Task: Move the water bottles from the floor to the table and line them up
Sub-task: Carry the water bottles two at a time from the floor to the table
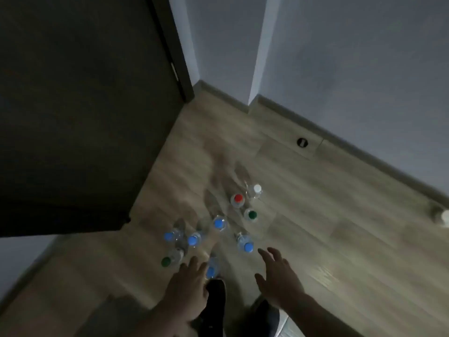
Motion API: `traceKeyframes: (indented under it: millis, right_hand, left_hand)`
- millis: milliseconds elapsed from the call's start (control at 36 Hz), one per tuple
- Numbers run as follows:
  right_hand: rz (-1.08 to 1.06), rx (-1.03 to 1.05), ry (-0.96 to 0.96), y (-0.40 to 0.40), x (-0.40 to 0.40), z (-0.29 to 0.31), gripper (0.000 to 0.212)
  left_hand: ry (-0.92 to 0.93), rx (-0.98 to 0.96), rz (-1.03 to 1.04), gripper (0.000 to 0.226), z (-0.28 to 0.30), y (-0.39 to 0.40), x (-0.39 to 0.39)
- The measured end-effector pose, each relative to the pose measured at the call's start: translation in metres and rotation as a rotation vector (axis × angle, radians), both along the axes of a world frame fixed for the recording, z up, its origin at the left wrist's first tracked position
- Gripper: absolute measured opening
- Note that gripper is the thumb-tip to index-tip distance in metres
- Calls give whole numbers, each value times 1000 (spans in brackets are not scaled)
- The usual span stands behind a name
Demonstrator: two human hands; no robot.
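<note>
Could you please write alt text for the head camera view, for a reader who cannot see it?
Two open, empty hands, left hand and right hand, reach down toward a cluster of upright water bottles on a wooden floor, near a dark door and grey walls.

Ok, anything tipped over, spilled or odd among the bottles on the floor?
Nothing spilled. The bottles stand upright and capped on the floor, in a loose cluster. One white-capped object sits apart at the right edge, too blurred to identify.

Clear capped bottles point(220, 223) upright, clustered on floor point(315, 227)
</note>
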State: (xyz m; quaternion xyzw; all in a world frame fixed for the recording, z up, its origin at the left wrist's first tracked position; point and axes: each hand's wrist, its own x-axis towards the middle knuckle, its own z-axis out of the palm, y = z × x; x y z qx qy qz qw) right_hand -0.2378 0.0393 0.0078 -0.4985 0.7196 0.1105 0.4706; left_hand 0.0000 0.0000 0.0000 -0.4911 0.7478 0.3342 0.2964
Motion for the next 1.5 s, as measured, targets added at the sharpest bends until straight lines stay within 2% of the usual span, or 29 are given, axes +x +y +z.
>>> traceKeyframes:
  millis: [194, 306, 417, 528, 667, 778, 889, 1056, 1167, 1250, 1389, 1500]
  right_hand:
    - [-39, 4, 4, -13, 15, -116, 65]
    - [-35, -10, -1, -18, 21, -168, 63]
    - [-94, -41, 1, -16, 26, -205, 51]
    - [-178, -96, 46, -14, 26, -220, 28]
    - [-221, -101, 45, -1, 17, -208, 22]
    - [-226, -77, 18, 13, 6, -158, 21]
    - [-233, -84, -19, 30, -3, -70, 15]
    - [-311, -115, -16, 67, -20, 95, 9]
    - [-418, -195, 2, 96, -28, 217, 11]
    - [-482, -275, 21, 117, -30, 296, 10]
    - [-611, -400, 50, 149, -32, 395, 8]
    - [-709, -480, 85, 180, -38, 443, 13]
  left_hand:
    - [-69, 97, 4, 53, -117, 1, -13]
    - [-66, 90, 36, 45, -162, 10, -16]
    - [-18, 81, 104, 21, -183, 19, -19]
    - [-1, 20, 142, 22, -194, 21, -21]
    - [33, -15, 190, 24, -185, 19, -20]
    - [109, -44, 204, 28, -142, 19, -21]
    - [177, -76, 200, 29, -63, 19, -25]
    - [283, -117, 151, 20, 109, 26, -36]
    - [372, -119, 103, 18, 232, 36, -53]
    - [457, -117, 50, 21, 303, 46, -63]
    - [563, -118, -17, 24, 382, 58, -80]
    - [703, -148, -82, 25, 429, 70, -97]
